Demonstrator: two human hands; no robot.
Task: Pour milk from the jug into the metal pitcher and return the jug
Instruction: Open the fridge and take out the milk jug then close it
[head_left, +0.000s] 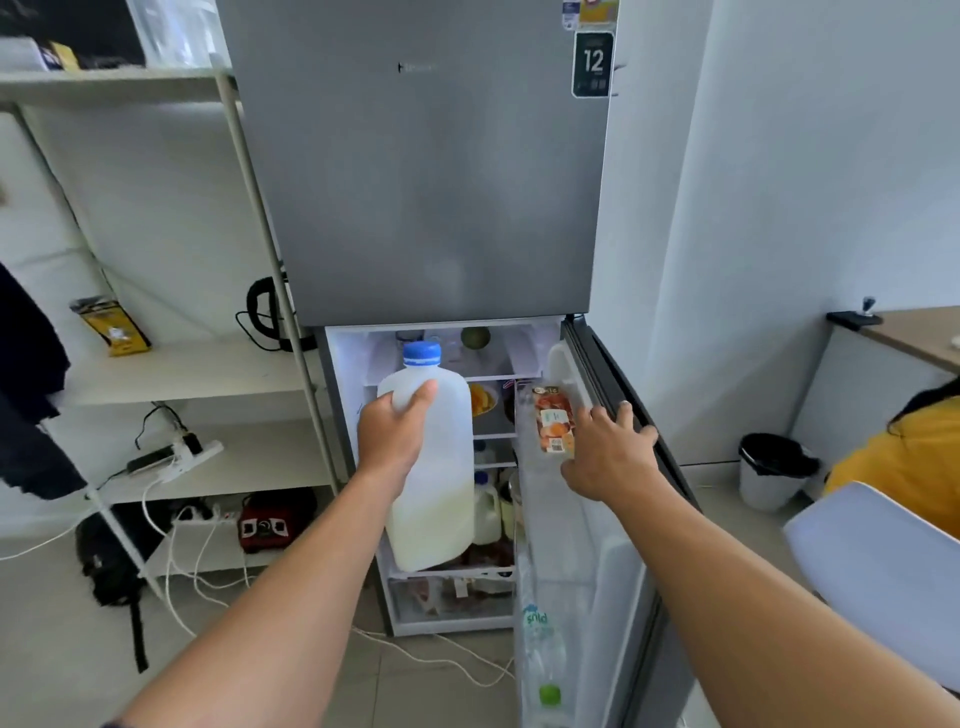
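Observation:
A large translucent milk jug (441, 499) with a blue cap, milk filling roughly its lower third, hangs upright in front of the open lower fridge compartment (348, 415). My left hand (392, 434) grips its handle side near the top. My right hand (608, 454) rests with spread fingers on the top edge of the open fridge door (628, 545). The metal pitcher is not in view.
The fridge shelves hold smaller milk bottles (487, 514) and food. The door rack carries an orange carton (555, 421) and a water bottle (540, 654). A white shelving unit (197, 369) with cables stands left. A seated person in yellow (904, 457), a bin (774, 470) and a white chair (883, 571) are right.

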